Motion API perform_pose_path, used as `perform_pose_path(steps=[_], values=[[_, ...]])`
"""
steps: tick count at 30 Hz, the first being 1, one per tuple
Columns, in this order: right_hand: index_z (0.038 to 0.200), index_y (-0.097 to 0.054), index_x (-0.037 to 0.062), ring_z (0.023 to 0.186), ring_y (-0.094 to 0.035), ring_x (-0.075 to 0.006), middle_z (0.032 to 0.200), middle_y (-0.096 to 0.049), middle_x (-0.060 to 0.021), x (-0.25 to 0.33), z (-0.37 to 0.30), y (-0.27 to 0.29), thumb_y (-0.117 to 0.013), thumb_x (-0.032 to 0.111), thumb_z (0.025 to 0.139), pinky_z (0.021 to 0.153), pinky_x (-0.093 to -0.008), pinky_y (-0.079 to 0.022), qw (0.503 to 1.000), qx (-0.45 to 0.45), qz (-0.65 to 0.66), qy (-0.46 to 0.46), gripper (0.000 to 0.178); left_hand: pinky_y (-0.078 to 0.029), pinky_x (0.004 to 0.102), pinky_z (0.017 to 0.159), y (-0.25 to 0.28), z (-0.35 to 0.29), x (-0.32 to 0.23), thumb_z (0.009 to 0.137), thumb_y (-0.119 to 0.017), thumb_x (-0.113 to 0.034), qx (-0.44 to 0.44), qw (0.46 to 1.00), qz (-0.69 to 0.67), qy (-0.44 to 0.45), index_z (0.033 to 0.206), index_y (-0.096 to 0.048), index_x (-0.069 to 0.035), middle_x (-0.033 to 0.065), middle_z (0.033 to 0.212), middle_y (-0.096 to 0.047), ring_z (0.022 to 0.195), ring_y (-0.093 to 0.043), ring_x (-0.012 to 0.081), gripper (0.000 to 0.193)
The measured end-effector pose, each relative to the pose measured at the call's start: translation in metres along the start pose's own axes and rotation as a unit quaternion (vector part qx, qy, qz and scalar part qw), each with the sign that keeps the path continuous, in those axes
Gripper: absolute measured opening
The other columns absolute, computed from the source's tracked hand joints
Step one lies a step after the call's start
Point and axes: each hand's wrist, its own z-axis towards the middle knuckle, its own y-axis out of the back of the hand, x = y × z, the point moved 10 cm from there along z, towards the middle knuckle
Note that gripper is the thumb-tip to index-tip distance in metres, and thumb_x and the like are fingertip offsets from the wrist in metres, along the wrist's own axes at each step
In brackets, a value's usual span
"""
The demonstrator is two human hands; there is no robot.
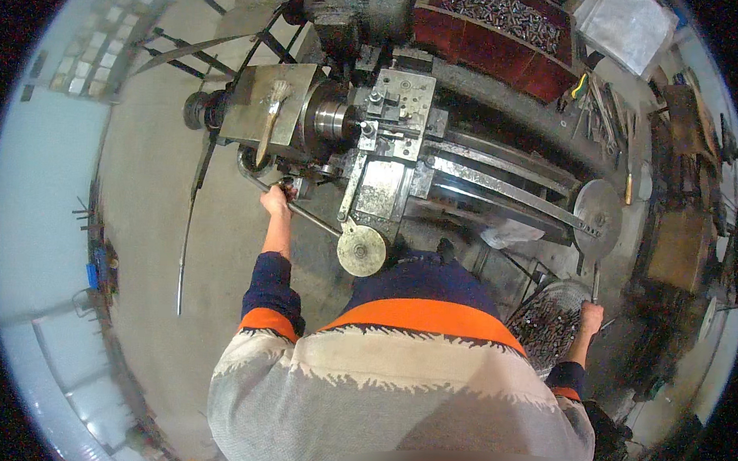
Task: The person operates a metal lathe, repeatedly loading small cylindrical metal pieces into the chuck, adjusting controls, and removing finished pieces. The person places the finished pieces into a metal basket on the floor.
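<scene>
Nearest the person's body, off to the right, a rounded metal container (577,287) of small dark metal pieces (545,322) stands just beside the right hand (592,317). That hand is closed around a slim, straight grey metal handle (595,285), whose long axis runs ahead, almost directly away from the person, to a large round grey metal wheel (597,210) at the right end of the machine; the right hand is clearly the nearer one to it.

Ahead of the waist, between the hands but nearer the left, lies a pale yellowish round metal disc (362,250). From its edge, touching or only just apart, a long grey metal bar (316,220) slants forward and to the left. The left hand (276,200) appears wrapped around this bar partway along, though its fingertips cannot be made out.

Beyond the left hand, slightly to its right, a shiny steel cylinder (334,119) projects from a boxy grey metal housing (245,104), on which a wooden-handled brush (268,129) lies. Right of the cylinder sits a scuffed grey steel carriage (383,189). Farthest off are a dark-red metal tray (489,60) of small shiny parts and a grey ribbed motor (356,11)
</scene>
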Motion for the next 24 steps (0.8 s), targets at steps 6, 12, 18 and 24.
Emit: perform_pose_path(steps=[6,12,18,24], values=[[0.089,-0.060,-0.0032,0.092,-0.056,-0.0359,0.097,-0.058,-0.0227,-0.001,-0.009,0.006,-0.051,0.027,0.065,0.079,-0.0402,-0.043,0.998,-0.027,0.004,-0.052,0.040,-0.044,0.0318,0.036,-0.010,-0.008,-0.007,0.075,-0.042,-0.001,0.019,1.000,-0.011,-0.011,0.082,-0.045,0.006,0.0145,0.057,-0.054,0.040,-0.052,0.0225,0.010],[0.088,-0.059,-0.0053,0.091,-0.056,-0.0366,0.094,-0.058,-0.0237,0.025,-0.043,0.021,-0.052,0.029,0.064,0.077,-0.0409,-0.043,0.998,0.026,0.060,-0.010,0.042,-0.043,0.0315,0.035,0.000,-0.004,-0.006,0.076,-0.042,-0.002,-0.004,0.999,0.020,-0.029,0.081,-0.046,0.006,0.0142,0.056,-0.054,0.039,-0.051,0.0219,0.010],[0.090,-0.060,-0.0027,0.092,-0.055,-0.0369,0.096,-0.057,-0.0236,0.015,-0.012,0.005,-0.053,0.031,0.065,0.076,-0.0418,-0.043,0.999,0.022,-0.009,0.049,0.042,-0.045,0.0317,0.035,0.000,0.006,0.007,0.074,-0.043,-0.002,0.017,0.999,0.018,-0.020,0.074,-0.050,0.009,0.0149,0.057,-0.054,0.039,-0.053,0.0226,0.013],[0.092,-0.062,0.0049,0.092,-0.056,-0.0338,0.096,-0.059,-0.0177,0.006,0.045,0.061,-0.054,0.034,0.065,0.077,-0.0422,-0.044,0.996,-0.052,-0.057,0.035,0.040,-0.045,0.0336,0.042,-0.003,0.033,0.012,0.070,-0.056,-0.011,0.047,0.977,0.207,-0.002,0.081,-0.052,0.009,0.0137,0.066,-0.057,0.051,-0.055,0.0208,0.023]])
